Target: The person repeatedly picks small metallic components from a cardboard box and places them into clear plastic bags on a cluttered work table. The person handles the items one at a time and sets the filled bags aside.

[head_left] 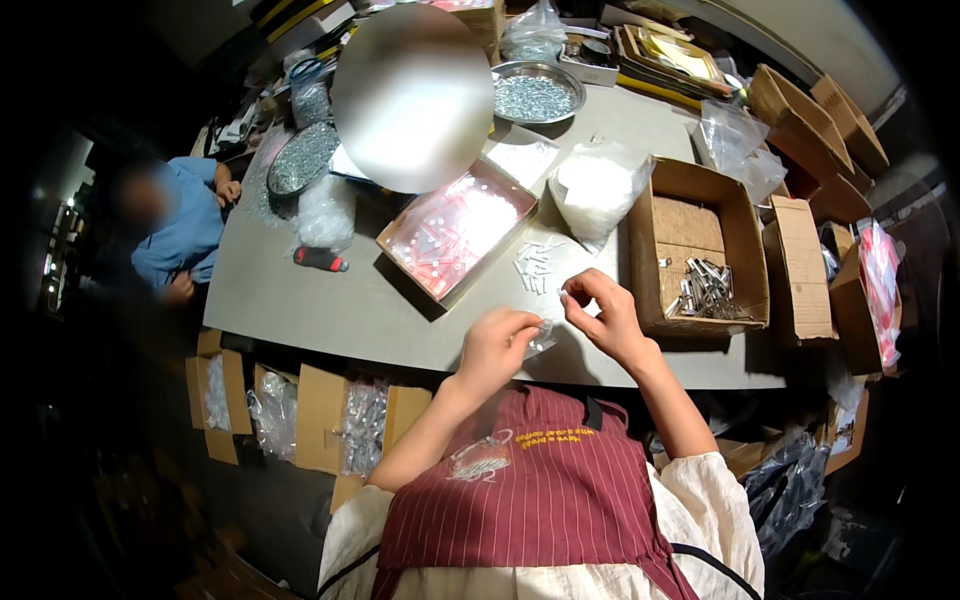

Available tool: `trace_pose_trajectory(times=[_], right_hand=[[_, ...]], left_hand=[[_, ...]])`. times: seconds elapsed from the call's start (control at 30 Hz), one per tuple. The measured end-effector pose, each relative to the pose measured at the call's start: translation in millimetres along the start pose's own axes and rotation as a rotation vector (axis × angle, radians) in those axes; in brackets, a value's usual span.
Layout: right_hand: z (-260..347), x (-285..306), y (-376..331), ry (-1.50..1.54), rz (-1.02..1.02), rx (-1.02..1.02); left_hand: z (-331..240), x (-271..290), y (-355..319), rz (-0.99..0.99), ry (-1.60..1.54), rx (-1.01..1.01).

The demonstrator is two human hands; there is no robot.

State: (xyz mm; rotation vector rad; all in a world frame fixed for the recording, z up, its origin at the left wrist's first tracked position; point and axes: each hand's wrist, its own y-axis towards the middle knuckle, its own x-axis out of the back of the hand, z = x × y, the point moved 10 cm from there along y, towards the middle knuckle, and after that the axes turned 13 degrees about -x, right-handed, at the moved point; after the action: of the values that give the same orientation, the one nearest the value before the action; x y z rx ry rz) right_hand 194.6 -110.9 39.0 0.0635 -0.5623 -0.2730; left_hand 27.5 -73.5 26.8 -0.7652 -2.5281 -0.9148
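Note:
My left hand [495,345] is closed on the edge of a small clear plastic bag [542,340] just above the near edge of the table. Beside it, my right hand [610,318] pinches a small whitish piece [564,293] between thumb and finger; its exact kind is too small to tell. Beyond my hands lies a loose group of small white cylindrical pieces [535,265]. To their left, a shallow cardboard box [408,292] holds many flat plastic packets [445,240] with pink print. Farther back stands an open clear bag [600,190] full of white contents.
At right, a cardboard box [690,212] contains metal parts [708,285]. A red-and-black object [320,260] lies left. Round trays of small metal pieces stand farther back, one tray [582,97] near centre. A person in blue [180,220] is at far left. Open cartons [322,415] stand below the table edge.

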Motion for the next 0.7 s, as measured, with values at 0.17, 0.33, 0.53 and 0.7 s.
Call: trace_pose_trajectory(times=[0.17,0.33,0.53,0.7], right_hand=[[47,29,-27,-0.024,-0.073,0.317],[61,32,-43,-0.277,-0.037,0.473],[47,63,-45,-0.275,-0.025,0.350],[9,32,-48,-0.413,0.234,0.163]], left_hand=[[-21,-20,15,0.099,0.111,-0.099],[-48,-37,30,0.100,0.076,-0.338],[-46,-53,36,0.126,0.046,-0.324],[-51,-67,46,0.158,0.157,-0.365]])
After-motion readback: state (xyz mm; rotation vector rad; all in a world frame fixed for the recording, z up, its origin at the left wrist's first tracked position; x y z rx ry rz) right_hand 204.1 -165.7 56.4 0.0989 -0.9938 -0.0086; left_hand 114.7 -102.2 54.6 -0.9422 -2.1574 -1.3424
